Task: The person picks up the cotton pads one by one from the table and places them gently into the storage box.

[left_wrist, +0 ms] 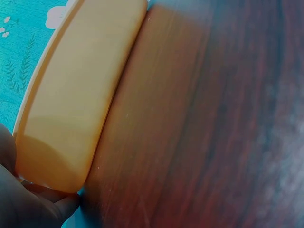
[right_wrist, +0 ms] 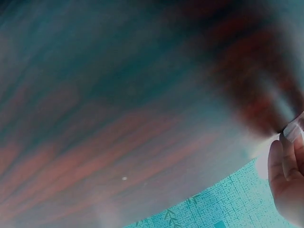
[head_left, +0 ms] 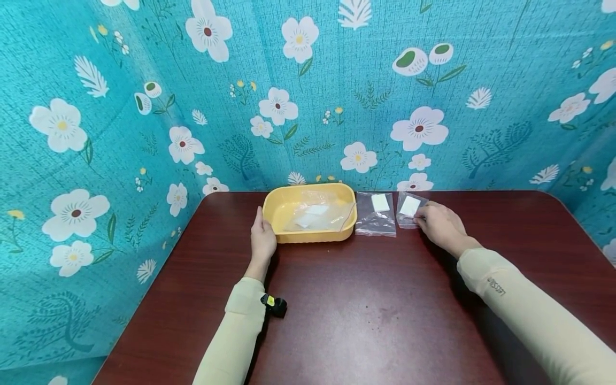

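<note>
In the head view, my left hand [head_left: 263, 239] grips the left end of a yellow plastic basin [head_left: 315, 236], thumb up at its rim. The left wrist view shows the fingers at that end of the basin's wall [left_wrist: 78, 95]. Inside the basin lie clear plastic bags with white pieces [head_left: 316, 209]. Right of the basin, a clear zip bag [head_left: 375, 223] with a white square piece [head_left: 380, 202] lies flat. My right hand [head_left: 444, 225] pinches the lower right edge of a smaller clear bag [head_left: 405, 220], which holds another white piece [head_left: 410, 206].
The dark red-brown table [head_left: 356, 305] has its far edge just behind the basin and bags. A teal flowered cloth [head_left: 327, 80] hangs behind and along the left side. A small black device [head_left: 274, 305] is strapped at the left wrist.
</note>
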The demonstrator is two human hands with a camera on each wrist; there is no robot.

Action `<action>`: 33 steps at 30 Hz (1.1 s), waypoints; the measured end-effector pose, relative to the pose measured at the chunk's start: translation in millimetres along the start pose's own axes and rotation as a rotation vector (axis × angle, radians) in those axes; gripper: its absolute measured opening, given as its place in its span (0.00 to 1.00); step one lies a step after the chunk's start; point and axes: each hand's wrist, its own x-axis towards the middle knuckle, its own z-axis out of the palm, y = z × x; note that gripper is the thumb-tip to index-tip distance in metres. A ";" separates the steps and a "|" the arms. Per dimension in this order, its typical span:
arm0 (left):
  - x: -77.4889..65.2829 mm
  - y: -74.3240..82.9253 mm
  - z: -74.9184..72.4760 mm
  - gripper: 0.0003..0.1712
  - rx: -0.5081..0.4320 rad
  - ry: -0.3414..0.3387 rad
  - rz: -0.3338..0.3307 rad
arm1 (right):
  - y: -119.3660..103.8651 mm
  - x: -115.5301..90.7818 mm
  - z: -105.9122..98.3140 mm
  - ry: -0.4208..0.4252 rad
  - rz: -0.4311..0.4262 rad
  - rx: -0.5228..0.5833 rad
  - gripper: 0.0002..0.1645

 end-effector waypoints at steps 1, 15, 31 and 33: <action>0.0 -0.7 0.1 0.31 0.001 -0.001 -0.002 | -0.2 -0.5 -0.2 -0.001 0.003 0.000 0.11; -0.1 -0.8 0.0 0.31 -0.004 -0.002 -0.001 | -4.5 -1.9 -7.8 0.040 0.015 -0.016 0.10; 0.2 0.3 -0.1 0.31 0.002 -0.002 0.023 | -4.3 -3.2 -28.4 0.155 -0.029 0.038 0.07; 0.6 -0.7 -0.2 0.31 0.001 -0.005 0.027 | -5.2 -3.2 -32.3 0.172 -0.039 0.040 0.07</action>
